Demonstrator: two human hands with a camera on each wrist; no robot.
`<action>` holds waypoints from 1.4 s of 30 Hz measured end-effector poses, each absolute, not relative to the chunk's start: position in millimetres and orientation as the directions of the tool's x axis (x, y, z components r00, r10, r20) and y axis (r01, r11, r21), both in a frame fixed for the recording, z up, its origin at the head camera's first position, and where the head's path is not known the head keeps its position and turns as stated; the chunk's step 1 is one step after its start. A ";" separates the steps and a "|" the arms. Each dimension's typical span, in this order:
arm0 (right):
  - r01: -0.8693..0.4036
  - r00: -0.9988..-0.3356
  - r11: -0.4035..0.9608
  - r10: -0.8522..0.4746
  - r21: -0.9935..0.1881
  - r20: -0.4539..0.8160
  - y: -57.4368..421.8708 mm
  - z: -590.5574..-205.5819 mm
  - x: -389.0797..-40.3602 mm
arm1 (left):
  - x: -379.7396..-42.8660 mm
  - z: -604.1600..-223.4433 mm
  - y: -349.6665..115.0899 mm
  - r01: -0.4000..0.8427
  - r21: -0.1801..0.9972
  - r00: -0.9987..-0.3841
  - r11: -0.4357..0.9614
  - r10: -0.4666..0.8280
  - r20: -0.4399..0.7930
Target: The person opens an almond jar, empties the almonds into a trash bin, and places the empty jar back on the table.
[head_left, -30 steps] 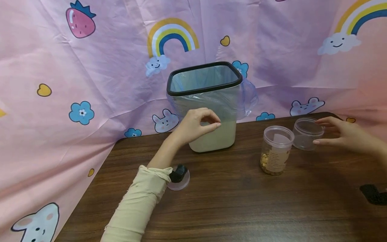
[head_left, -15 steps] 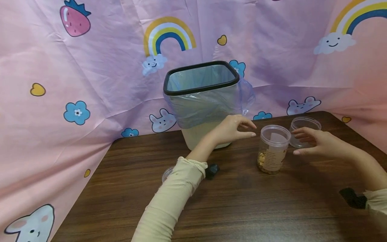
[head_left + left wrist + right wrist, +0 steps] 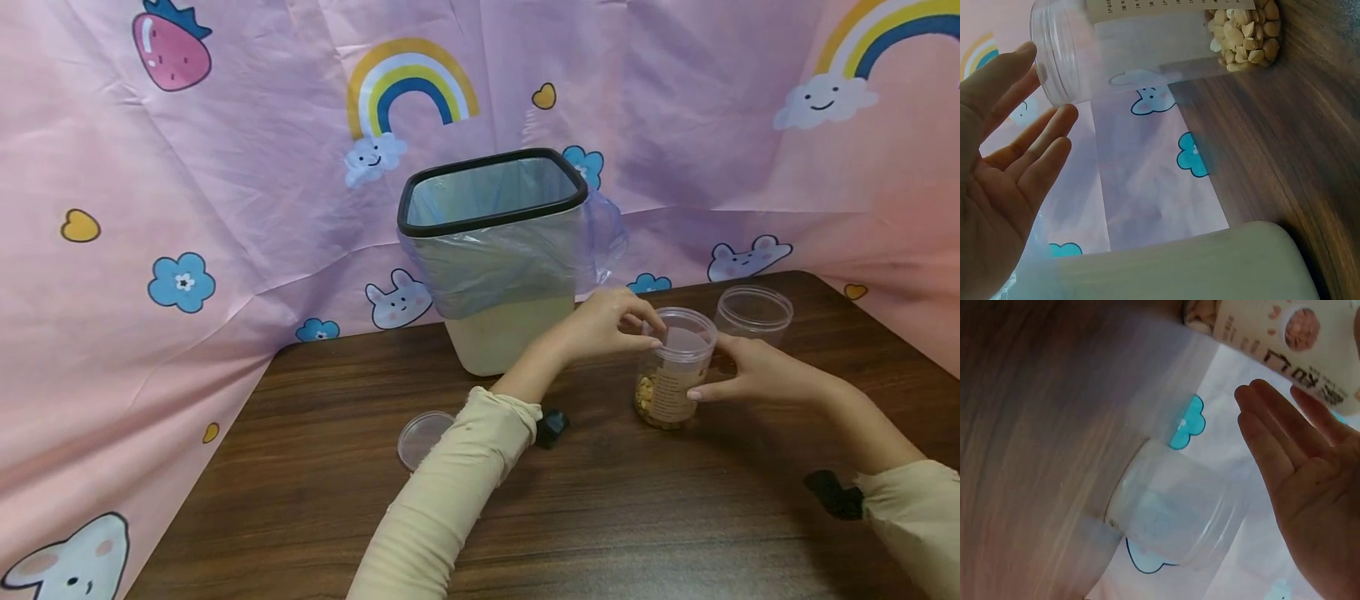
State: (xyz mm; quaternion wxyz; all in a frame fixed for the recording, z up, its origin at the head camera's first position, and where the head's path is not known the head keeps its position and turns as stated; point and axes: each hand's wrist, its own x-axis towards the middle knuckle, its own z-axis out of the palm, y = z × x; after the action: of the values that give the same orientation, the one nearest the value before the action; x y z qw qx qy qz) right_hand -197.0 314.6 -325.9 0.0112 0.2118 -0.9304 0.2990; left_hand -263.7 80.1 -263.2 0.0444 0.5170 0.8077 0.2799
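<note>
A clear plastic jar (image 3: 667, 398) with a paper label stands upright on the table, a layer of shelled nuts at its bottom. In the left wrist view the nuts (image 3: 1247, 40) look pale brown. My left hand (image 3: 609, 323) is at the jar's rim from the left; its thumb meets the rim, and the fingers are loosely extended. On the opposite side, my right hand (image 3: 768, 375) is around the jar's label, thumb in front and fingers partly hidden behind. The right wrist view has those fingers fairly straight beside the label (image 3: 1272, 337); firm contact cannot be told.
Behind the right hand stands a second clear jar (image 3: 753, 312) with no nuts visible. A bin (image 3: 517, 333) with a black rim and a bluish liner stands at the back. A clear lid (image 3: 423, 437) lies on the wooden table (image 3: 600, 533), left of centre. Patterned cloth hangs behind.
My left hand has moved right, from in front of the bin to the jar's rim. My right hand has come left from the second jar to the nut jar.
</note>
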 end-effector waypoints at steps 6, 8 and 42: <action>-0.408 -0.907 0.702 -0.387 -0.584 0.168 305.6 -328.9 -198.1 | -263.8 -265.9 78.9 0.803 0.523 -0.460 0.286 0.855 0.238; -0.412 -0.906 0.704 -0.387 -0.578 0.174 303.7 -328.4 -198.2 | -264.0 -266.9 77.9 0.799 0.532 -0.460 0.280 0.855 0.240; -0.515 -0.818 0.819 -0.558 -0.253 -0.141 264.1 -232.8 -220.2 | -259.2 -255.3 54.6 0.801 0.455 -0.527 0.388 0.818 0.230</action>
State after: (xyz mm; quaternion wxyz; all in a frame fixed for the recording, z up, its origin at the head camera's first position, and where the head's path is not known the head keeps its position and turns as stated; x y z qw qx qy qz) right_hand -220.2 264.1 -232.8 -0.1049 0.2832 -0.9478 0.1023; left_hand -259.2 54.6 -255.3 0.0159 0.4861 0.8329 0.2640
